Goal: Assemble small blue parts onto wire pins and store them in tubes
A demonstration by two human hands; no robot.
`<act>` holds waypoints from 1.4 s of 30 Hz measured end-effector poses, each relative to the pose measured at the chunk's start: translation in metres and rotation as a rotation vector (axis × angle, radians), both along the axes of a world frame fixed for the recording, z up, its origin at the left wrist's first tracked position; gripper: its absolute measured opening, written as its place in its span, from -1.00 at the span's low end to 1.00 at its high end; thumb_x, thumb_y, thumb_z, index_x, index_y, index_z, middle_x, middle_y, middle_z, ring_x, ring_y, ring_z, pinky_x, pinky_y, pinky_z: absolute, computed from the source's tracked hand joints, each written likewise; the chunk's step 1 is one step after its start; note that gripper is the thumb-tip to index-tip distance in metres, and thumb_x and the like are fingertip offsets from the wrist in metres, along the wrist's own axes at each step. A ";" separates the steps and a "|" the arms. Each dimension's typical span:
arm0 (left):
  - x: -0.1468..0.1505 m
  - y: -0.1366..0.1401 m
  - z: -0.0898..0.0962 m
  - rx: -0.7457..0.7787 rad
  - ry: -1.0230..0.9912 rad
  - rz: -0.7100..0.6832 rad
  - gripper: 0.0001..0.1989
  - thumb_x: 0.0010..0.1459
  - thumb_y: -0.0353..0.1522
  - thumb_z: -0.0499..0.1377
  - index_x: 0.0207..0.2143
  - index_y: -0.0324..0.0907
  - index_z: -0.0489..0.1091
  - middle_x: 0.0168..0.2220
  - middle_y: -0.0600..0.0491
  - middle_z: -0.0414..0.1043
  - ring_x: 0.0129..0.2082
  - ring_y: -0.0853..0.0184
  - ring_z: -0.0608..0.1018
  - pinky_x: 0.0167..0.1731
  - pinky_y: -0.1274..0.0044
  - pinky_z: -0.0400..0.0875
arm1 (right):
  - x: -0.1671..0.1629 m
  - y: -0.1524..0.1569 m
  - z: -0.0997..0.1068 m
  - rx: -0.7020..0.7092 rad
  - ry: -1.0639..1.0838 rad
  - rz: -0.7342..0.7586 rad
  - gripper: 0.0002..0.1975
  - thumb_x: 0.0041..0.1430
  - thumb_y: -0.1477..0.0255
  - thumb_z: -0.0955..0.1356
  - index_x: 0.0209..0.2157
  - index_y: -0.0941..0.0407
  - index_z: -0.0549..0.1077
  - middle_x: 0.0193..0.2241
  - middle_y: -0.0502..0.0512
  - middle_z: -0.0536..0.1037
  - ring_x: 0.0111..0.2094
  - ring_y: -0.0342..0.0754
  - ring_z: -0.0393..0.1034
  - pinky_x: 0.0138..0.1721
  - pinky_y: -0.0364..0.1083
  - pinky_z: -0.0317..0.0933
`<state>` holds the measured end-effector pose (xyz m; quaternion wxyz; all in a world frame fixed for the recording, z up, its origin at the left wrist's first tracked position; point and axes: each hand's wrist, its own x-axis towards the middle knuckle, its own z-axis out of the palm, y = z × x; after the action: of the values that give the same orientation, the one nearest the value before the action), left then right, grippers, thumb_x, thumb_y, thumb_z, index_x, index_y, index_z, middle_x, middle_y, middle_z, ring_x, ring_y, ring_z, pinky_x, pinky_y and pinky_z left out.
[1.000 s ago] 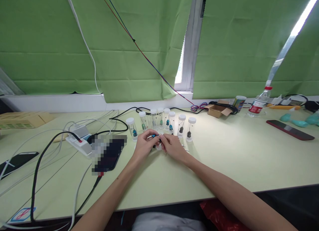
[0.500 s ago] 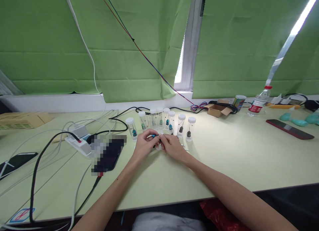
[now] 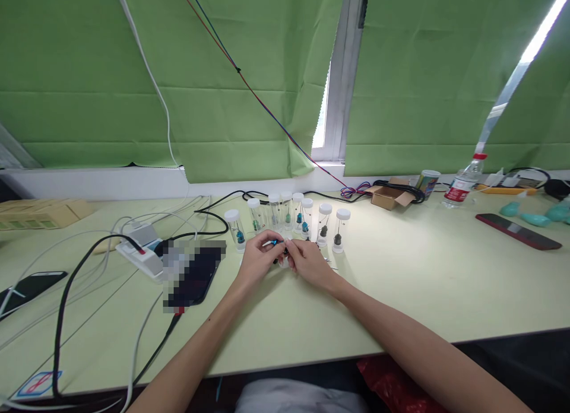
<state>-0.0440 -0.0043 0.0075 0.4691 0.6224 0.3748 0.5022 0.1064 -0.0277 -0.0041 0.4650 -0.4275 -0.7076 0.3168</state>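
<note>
Nothing's visibly moved since half a second ago. Left hand (image 3: 258, 256) pinches a small blue-black part (image 3: 275, 242) between the near and far edges of the table (image 3: 401, 282); can't tell the grip of the right hand (image 3: 309, 261). Capped tubes (image 3: 340, 229) look done, this one doesn't.

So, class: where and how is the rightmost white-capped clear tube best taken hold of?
Probably around the middle of the rightmost tube, below its white cap, with a light pinch from the right. It stands upright, and its slim, straight shape suits a pinch. Tabletop shows beside it on that side, while another capped tube stands close on its left.
</note>
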 end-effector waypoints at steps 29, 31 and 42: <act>0.001 -0.002 0.006 -0.001 0.038 -0.005 -0.85 -0.03 -0.33 0.29 -0.41 -0.19 0.39 -0.56 0.14 0.38 -0.61 0.42 0.44 -0.52 0.55 0.35 | 0.000 0.002 -0.004 -0.006 0.023 0.029 -0.46 0.39 0.13 0.10 -0.52 0.13 0.39 -0.63 -0.04 0.35 -0.60 -0.17 0.23 -0.45 -0.16 0.12; 0.000 -0.003 0.006 -0.004 0.035 -0.002 -0.85 -0.03 -0.34 0.29 -0.42 -0.19 0.39 -0.57 0.14 0.38 -0.61 0.42 0.44 -0.52 0.55 0.35 | 0.000 0.003 -0.005 -0.002 0.021 0.028 -0.46 0.39 0.13 0.10 -0.52 0.13 0.38 -0.62 -0.04 0.36 -0.59 -0.17 0.23 -0.44 -0.16 0.12; 0.000 -0.001 0.003 -0.004 0.030 -0.014 -0.88 0.00 -0.35 0.26 -0.40 -0.17 0.40 -0.56 0.13 0.39 -0.60 0.41 0.45 -0.52 0.55 0.35 | 0.001 0.001 -0.001 0.003 0.008 0.016 -0.47 0.39 0.16 0.10 -0.55 0.13 0.34 -0.64 -0.04 0.36 -0.58 -0.17 0.24 -0.41 -0.16 0.12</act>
<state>-0.0444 -0.0053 0.0101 0.4681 0.6314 0.3786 0.4888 0.1071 -0.0270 -0.0053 0.4659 -0.4198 -0.7096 0.3212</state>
